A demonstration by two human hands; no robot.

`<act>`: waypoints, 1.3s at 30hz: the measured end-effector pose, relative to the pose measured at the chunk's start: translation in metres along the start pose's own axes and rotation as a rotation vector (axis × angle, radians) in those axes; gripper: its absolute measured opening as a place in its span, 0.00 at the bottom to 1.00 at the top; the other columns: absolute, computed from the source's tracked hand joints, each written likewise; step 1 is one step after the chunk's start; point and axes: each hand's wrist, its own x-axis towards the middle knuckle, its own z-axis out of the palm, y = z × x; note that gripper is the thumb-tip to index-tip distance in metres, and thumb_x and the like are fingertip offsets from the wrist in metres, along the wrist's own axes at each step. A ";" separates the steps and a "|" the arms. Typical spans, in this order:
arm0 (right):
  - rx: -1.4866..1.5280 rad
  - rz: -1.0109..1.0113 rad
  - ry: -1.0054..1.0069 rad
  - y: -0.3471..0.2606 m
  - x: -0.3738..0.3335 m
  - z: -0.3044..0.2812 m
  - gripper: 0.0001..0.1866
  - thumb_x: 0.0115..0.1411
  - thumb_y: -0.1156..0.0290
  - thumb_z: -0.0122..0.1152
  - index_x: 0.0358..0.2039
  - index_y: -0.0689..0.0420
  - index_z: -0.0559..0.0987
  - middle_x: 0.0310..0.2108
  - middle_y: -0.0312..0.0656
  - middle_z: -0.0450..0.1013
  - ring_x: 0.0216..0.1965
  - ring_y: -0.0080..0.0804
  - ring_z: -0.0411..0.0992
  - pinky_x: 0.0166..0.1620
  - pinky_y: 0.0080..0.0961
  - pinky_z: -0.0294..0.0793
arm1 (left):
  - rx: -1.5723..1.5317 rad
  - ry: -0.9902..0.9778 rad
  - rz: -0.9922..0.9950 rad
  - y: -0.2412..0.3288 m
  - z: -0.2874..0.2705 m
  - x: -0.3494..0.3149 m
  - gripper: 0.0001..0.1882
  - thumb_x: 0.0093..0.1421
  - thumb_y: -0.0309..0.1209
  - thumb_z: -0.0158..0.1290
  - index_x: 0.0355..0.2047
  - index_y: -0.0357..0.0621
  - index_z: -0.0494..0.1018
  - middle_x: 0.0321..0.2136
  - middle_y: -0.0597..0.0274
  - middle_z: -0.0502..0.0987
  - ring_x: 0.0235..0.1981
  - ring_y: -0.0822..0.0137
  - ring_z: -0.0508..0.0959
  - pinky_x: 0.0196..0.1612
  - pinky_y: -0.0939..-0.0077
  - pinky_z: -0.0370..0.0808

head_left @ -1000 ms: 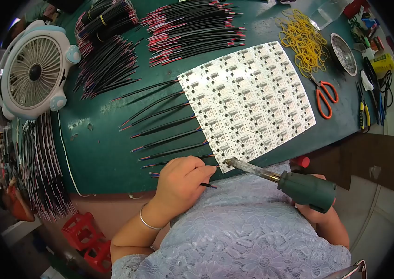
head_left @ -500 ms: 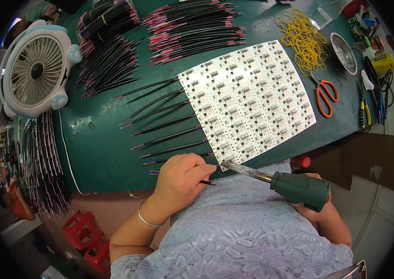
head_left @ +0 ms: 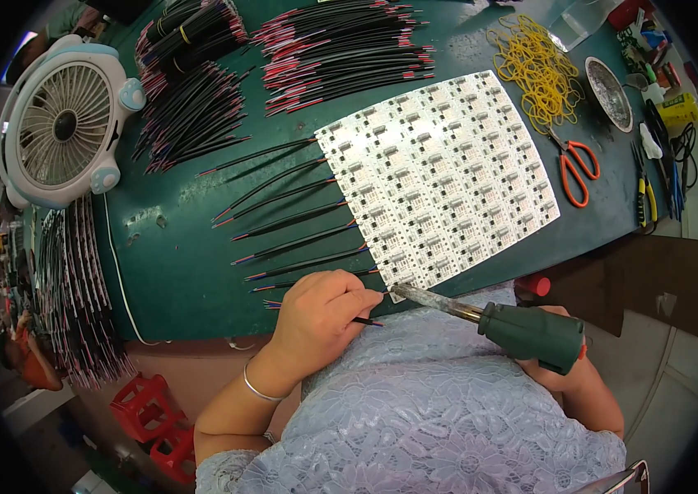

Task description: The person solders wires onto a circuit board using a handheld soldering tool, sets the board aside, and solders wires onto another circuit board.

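Note:
My left hand (head_left: 316,317) is closed in a pinch on a black-sheathed wire (head_left: 371,323) at the near left corner of a white circuit board panel (head_left: 464,185). A short end of the wire sticks out below my fingers. In my right hand (head_left: 540,377) is a green-handled soldering iron (head_left: 530,336), my fingers wrapped round it and partly hidden behind the handle. Its tip meets the panel's corner beside my left fingertips; the exact contact is too small to make out. Several black wires (head_left: 299,216) with coloured ends stretch leftward from the panel's left edge.
Bundles of black wires (head_left: 349,53) lie at the back, left of yellow rubber bands (head_left: 534,70). Orange-handled scissors (head_left: 579,169), a metal bowl (head_left: 610,95) and yellow-black pliers (head_left: 645,193) are at the right. A fan (head_left: 65,123) stands left; red stools (head_left: 147,407) are below the table.

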 end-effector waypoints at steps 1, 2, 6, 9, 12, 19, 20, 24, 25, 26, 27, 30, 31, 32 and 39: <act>-0.001 0.001 -0.001 0.002 -0.001 0.001 0.17 0.38 0.69 0.66 0.33 0.54 0.80 0.35 0.40 0.76 0.37 0.40 0.74 0.41 0.31 0.74 | -0.001 0.000 -0.001 0.000 0.000 0.000 0.12 0.38 0.22 0.59 0.26 0.47 0.76 0.21 0.67 0.72 0.21 0.67 0.72 0.25 0.74 0.69; 0.054 0.012 0.014 0.006 -0.004 0.002 0.15 0.39 0.71 0.65 0.32 0.55 0.80 0.34 0.40 0.76 0.36 0.40 0.74 0.40 0.30 0.74 | -0.002 0.001 -0.002 -0.001 0.000 -0.001 0.12 0.38 0.22 0.59 0.26 0.47 0.76 0.21 0.67 0.72 0.21 0.67 0.72 0.25 0.74 0.69; 0.485 0.227 0.076 -0.003 -0.007 -0.005 0.12 0.42 0.75 0.61 0.31 0.56 0.79 0.29 0.39 0.77 0.33 0.38 0.75 0.37 0.30 0.71 | 0.013 0.000 -0.005 0.001 -0.001 -0.001 0.11 0.38 0.22 0.60 0.26 0.47 0.76 0.21 0.67 0.72 0.21 0.67 0.73 0.25 0.74 0.69; 0.493 0.274 0.112 -0.005 -0.004 -0.005 0.11 0.44 0.77 0.59 0.31 0.57 0.79 0.27 0.38 0.76 0.31 0.36 0.75 0.38 0.31 0.69 | 0.027 -0.017 -0.006 0.001 -0.003 -0.001 0.11 0.39 0.21 0.59 0.26 0.46 0.77 0.22 0.66 0.72 0.22 0.67 0.73 0.26 0.74 0.70; 0.396 0.287 0.074 -0.010 0.004 -0.005 0.11 0.45 0.76 0.59 0.32 0.56 0.79 0.29 0.39 0.77 0.32 0.37 0.75 0.39 0.32 0.69 | 0.052 -0.008 0.003 0.006 -0.008 0.003 0.12 0.39 0.21 0.59 0.28 0.46 0.77 0.22 0.65 0.73 0.22 0.66 0.73 0.26 0.74 0.71; 0.341 0.307 0.094 -0.004 0.008 0.002 0.13 0.43 0.76 0.61 0.33 0.56 0.79 0.33 0.39 0.77 0.32 0.39 0.74 0.40 0.33 0.69 | 0.169 -0.076 -0.048 0.008 -0.024 0.007 0.12 0.44 0.25 0.56 0.33 0.46 0.76 0.28 0.67 0.73 0.25 0.69 0.73 0.24 0.77 0.70; 0.202 0.165 0.087 -0.003 0.012 0.002 0.10 0.47 0.75 0.58 0.33 0.58 0.78 0.29 0.39 0.75 0.29 0.35 0.73 0.39 0.32 0.70 | 0.170 -0.076 -0.049 0.004 -0.021 0.007 0.12 0.44 0.25 0.56 0.33 0.46 0.76 0.28 0.67 0.73 0.25 0.69 0.73 0.24 0.77 0.70; 0.131 0.117 0.021 -0.007 0.018 0.000 0.10 0.48 0.75 0.56 0.33 0.58 0.78 0.29 0.39 0.75 0.32 0.34 0.73 0.45 0.32 0.67 | 0.329 -0.082 0.124 -0.009 -0.013 0.011 0.14 0.44 0.28 0.54 0.34 0.48 0.76 0.29 0.70 0.72 0.24 0.71 0.72 0.23 0.77 0.69; 0.130 0.120 0.023 -0.006 0.018 0.000 0.10 0.48 0.75 0.56 0.33 0.58 0.78 0.29 0.39 0.75 0.32 0.34 0.73 0.45 0.32 0.67 | 0.339 -0.079 0.142 -0.010 -0.013 0.012 0.14 0.43 0.29 0.53 0.34 0.49 0.76 0.29 0.70 0.72 0.24 0.71 0.72 0.23 0.77 0.68; 0.060 0.063 0.034 -0.004 0.018 0.001 0.11 0.48 0.75 0.57 0.34 0.58 0.79 0.32 0.40 0.75 0.34 0.35 0.73 0.46 0.32 0.67 | 0.340 -0.078 0.139 -0.010 -0.013 0.013 0.14 0.43 0.29 0.53 0.34 0.49 0.76 0.29 0.70 0.72 0.24 0.71 0.72 0.23 0.77 0.68; -0.011 0.005 0.045 -0.003 0.018 0.001 0.12 0.48 0.75 0.57 0.35 0.58 0.79 0.34 0.41 0.76 0.36 0.36 0.73 0.46 0.32 0.66 | 0.346 -0.077 0.146 -0.010 -0.013 0.013 0.14 0.43 0.29 0.53 0.34 0.49 0.76 0.28 0.70 0.71 0.23 0.71 0.72 0.23 0.77 0.68; 0.067 0.047 -0.003 -0.004 0.020 0.000 0.14 0.47 0.75 0.58 0.37 0.58 0.79 0.39 0.42 0.76 0.39 0.39 0.73 0.47 0.32 0.66 | 0.348 -0.072 0.161 -0.011 -0.012 0.014 0.13 0.43 0.29 0.53 0.33 0.48 0.76 0.27 0.70 0.71 0.23 0.72 0.71 0.22 0.77 0.67; 0.066 0.050 -0.003 -0.003 0.020 0.001 0.14 0.47 0.75 0.58 0.37 0.58 0.79 0.39 0.42 0.76 0.39 0.39 0.73 0.47 0.32 0.66 | 0.346 -0.068 0.167 -0.012 -0.012 0.015 0.13 0.43 0.29 0.53 0.33 0.48 0.76 0.27 0.70 0.70 0.23 0.72 0.71 0.22 0.77 0.66; 0.074 0.049 -0.003 -0.002 0.020 0.002 0.14 0.47 0.75 0.58 0.37 0.58 0.79 0.39 0.43 0.76 0.40 0.39 0.73 0.48 0.32 0.66 | 0.345 -0.068 0.165 -0.011 -0.012 0.015 0.13 0.43 0.29 0.53 0.33 0.48 0.76 0.27 0.70 0.70 0.23 0.72 0.71 0.22 0.77 0.66; 0.029 0.069 -0.038 -0.010 0.025 0.001 0.16 0.46 0.78 0.58 0.39 0.58 0.79 0.40 0.42 0.76 0.42 0.39 0.72 0.48 0.32 0.66 | 0.344 -0.052 0.161 -0.008 -0.011 0.017 0.12 0.41 0.27 0.55 0.29 0.47 0.77 0.23 0.68 0.71 0.21 0.70 0.71 0.20 0.77 0.68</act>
